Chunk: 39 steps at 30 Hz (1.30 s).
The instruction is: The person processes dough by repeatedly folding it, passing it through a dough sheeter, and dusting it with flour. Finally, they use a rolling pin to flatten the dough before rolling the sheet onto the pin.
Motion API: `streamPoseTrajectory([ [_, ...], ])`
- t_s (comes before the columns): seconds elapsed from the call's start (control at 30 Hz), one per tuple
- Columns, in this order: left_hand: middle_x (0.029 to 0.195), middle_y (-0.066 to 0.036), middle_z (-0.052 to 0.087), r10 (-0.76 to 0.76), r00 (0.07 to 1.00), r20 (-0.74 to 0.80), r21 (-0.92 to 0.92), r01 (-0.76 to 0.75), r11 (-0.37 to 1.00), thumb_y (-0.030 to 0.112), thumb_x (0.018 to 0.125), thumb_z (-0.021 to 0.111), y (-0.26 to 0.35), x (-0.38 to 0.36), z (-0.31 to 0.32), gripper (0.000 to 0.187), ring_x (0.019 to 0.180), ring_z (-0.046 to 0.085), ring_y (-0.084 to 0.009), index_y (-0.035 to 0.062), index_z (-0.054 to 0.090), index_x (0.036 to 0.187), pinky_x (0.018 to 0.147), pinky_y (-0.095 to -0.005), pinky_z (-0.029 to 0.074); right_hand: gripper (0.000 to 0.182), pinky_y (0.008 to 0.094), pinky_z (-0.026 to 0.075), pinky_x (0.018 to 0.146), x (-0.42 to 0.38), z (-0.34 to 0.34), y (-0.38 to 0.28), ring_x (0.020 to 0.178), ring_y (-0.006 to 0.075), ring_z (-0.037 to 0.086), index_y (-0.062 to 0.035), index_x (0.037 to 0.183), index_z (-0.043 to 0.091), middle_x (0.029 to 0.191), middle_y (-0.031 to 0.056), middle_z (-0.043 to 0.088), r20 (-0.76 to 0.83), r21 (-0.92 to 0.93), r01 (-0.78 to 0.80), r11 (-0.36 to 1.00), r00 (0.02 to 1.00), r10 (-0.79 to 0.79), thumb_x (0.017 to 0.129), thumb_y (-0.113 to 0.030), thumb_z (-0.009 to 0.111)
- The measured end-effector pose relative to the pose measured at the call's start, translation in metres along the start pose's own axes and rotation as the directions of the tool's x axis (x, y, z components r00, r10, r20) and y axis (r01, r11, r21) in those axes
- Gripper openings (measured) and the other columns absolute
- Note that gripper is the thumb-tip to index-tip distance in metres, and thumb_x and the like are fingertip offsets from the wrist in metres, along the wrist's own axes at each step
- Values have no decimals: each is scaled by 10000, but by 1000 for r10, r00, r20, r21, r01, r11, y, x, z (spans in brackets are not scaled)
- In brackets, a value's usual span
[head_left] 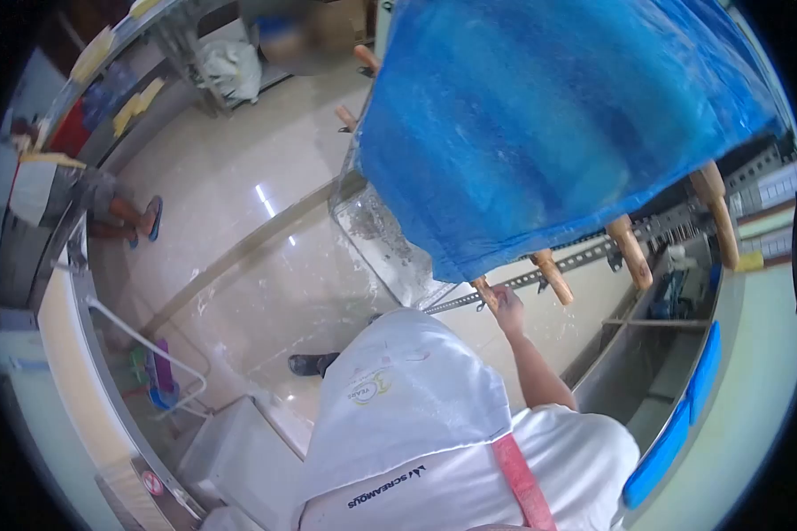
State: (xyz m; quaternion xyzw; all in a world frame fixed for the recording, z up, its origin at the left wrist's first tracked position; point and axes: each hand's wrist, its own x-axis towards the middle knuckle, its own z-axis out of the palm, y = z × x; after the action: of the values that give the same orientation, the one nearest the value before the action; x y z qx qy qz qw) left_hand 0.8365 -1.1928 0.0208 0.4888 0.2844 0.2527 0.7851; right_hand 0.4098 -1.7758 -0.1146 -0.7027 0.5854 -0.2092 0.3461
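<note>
My right hand (507, 305) reaches forward from my white-sleeved arm and closes on the end of a wooden handle (484, 292). That handle sticks out from under a large blue plastic sheet (540, 124). Several more wooden handles (553, 276) poke out along the sheet's lower edge. A slotted metal rail (584, 258) runs just beyond my fingers. My left hand is out of view. My white shirt (416, 398) with a red strap (522, 482) fills the lower middle.
A glossy pale floor (239, 230) lies below, dusted white near a metal plate (385, 243). Another person in sandals (146, 217) stands at the far left by shelves. A dark shoe (313, 363), a white railing (164, 354) and blue padding (682, 416) are nearby.
</note>
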Motion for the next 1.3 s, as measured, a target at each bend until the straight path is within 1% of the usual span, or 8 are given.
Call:
streamPoseTrajectory([
  [0.17,816,-143,636,85,985,-150,-62,-95,994,444,887,507,61,-21,-84,521,738,609,-253,-35,495,1093,678,-367,499,260,421,464,779,140,94,98,898,359,605,23,1056,554,961,207,626,77,172,-225,959,974,214,848,-129,587],
  [0.43,883,-167,658,247,887,-391,-114,-313,943,449,906,479,129,-55,-193,584,787,626,-270,-59,469,1194,709,-375,513,350,406,462,787,143,70,106,909,327,590,22,1102,531,978,191,614,-32,-190,-388,902,920,390,814,-150,628],
  [0.63,1123,-201,594,646,443,-622,640,-189,745,350,896,522,198,-12,-312,530,1000,579,-308,-62,495,1229,882,-411,460,422,394,461,794,101,108,49,918,303,579,22,1137,513,992,178,606,-72,-356,-221,908,975,209,788,-166,659],
  [0.7,1231,-216,555,721,411,-559,787,-13,617,305,890,541,226,30,-417,531,1083,554,-331,-68,476,1263,954,-424,429,446,391,460,796,86,145,6,921,295,575,22,1148,508,996,174,603,70,-342,-87,936,991,118,780,-171,669],
  [0.8,1292,-218,505,941,203,-272,930,-196,311,282,908,532,254,27,-341,490,1163,501,-329,-53,490,1264,1029,-405,355,483,385,460,799,64,214,-74,925,283,570,21,1165,499,1003,167,599,339,-251,131,959,940,-40,767,-179,685],
  [0.93,1295,-154,519,958,285,-19,990,-130,59,272,915,538,299,61,-315,452,1206,475,-292,-11,501,1264,1049,-398,320,533,377,458,803,19,304,-219,930,267,562,21,1189,487,1011,159,594,595,-20,410,912,737,-319,750,-190,705],
  [1.07,1288,-174,515,906,421,-45,981,-154,120,235,893,580,328,66,-222,461,1210,473,-307,28,483,1293,1039,-372,326,583,370,457,807,-64,390,-412,936,251,555,21,1212,476,1020,151,588,693,308,586,750,402,-598,733,-200,726],
  [1.3,1337,-200,455,754,641,-142,989,61,135,210,878,588,321,92,-207,517,1196,463,-337,29,437,1338,1006,-378,371,677,357,457,820,-316,462,-700,959,227,540,24,1253,455,1036,143,578,500,806,464,367,-203,-842,693,-203,761],
])
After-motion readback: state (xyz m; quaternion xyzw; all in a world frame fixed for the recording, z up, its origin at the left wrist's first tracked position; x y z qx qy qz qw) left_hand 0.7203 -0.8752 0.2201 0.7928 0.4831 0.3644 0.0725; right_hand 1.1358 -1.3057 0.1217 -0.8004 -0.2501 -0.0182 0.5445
